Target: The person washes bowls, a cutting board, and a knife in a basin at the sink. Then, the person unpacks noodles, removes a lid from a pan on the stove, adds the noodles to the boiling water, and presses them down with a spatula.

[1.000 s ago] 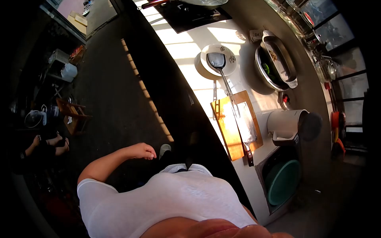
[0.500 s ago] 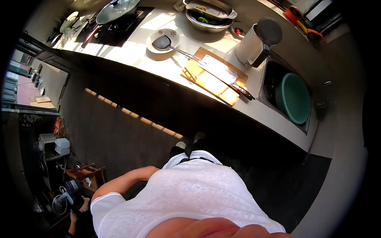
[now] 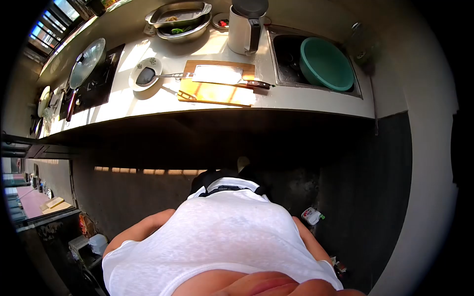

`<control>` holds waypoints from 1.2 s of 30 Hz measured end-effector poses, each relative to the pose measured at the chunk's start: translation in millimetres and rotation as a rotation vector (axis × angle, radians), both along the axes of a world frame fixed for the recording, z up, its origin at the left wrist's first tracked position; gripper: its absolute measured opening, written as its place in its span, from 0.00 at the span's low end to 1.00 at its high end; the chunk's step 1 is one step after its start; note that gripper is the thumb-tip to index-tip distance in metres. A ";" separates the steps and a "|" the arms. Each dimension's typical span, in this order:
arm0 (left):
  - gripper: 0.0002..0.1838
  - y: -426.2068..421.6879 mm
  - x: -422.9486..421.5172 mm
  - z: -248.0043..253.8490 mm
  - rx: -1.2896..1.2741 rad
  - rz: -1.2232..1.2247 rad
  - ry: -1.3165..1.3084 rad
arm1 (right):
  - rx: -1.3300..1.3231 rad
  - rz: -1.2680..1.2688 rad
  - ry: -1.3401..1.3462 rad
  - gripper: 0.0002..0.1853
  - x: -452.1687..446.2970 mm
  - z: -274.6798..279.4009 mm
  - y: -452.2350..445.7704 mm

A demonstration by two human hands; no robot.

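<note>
Head view: both hands are out of sight where the left forearm [image 3: 140, 229] and right forearm [image 3: 311, 241] pass beside the shirt [image 3: 232, 227], so I cannot tell whether either grip is wide, narrow or holding something. The nearest worktop things ahead are the cutting board [image 3: 215, 92] and the cleaver [image 3: 217, 75] lying on it, set down flat. Left of the board, a spatula [image 3: 146, 76] rests in a patterned bowl [image 3: 154, 64], its handle reaching the board. Behind the board, greens [image 3: 178, 31] sit in a metal bowl [image 3: 197, 33] under an oblong pan [image 3: 160, 16], and red pieces [image 3: 223, 22] are in a small dish; these look portioned out, but what remains to be done cannot be read. Farther left is a lidded frying pan [image 3: 88, 64]. The board's near edge lies close to the front edge of the surface [image 3: 316, 102], and the cleaver's handle juts past the board's right edge towards the sink [image 3: 279, 81] with its green basin [image 3: 326, 64]. The kettle [image 3: 239, 34] hems in the board's back right; its front side offers the easier approach.
</note>
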State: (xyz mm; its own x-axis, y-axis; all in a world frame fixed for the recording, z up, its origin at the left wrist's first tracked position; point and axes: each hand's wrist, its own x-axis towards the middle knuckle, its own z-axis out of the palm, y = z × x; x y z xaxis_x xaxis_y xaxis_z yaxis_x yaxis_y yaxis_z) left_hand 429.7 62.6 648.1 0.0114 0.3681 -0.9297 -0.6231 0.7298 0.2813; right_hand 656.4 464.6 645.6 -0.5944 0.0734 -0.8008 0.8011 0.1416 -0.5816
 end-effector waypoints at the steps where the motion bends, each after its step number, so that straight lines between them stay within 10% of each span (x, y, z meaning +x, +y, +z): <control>1: 0.17 -16.6 -7.6 -17.8 -0.001 -0.062 0.002 | -0.089 -0.039 0.068 0.10 12.2 -24.2 -13.2; 8: 0.15 -79.2 -101.2 -67.3 0.248 -0.736 0.173 | 0.092 -0.052 0.018 0.09 73.5 -22.3 -183.6; 10: 0.12 -25.4 -96.9 -14.0 0.052 -0.938 0.262 | 0.143 -0.050 -0.018 0.09 102.2 -22.6 -226.0; 15: 0.06 39.7 -114.1 -69.0 0.242 -0.625 0.682 | 0.067 -0.654 -0.139 0.10 152.9 -15.0 -303.4; 22: 0.09 146.5 22.6 -88.9 0.552 -0.858 0.530 | 0.122 -1.430 0.091 0.10 233.0 -64.9 -407.5; 36: 0.14 173.0 267.5 -126.0 0.650 -1.583 0.333 | 0.198 -1.873 0.190 0.11 368.7 -66.7 -416.0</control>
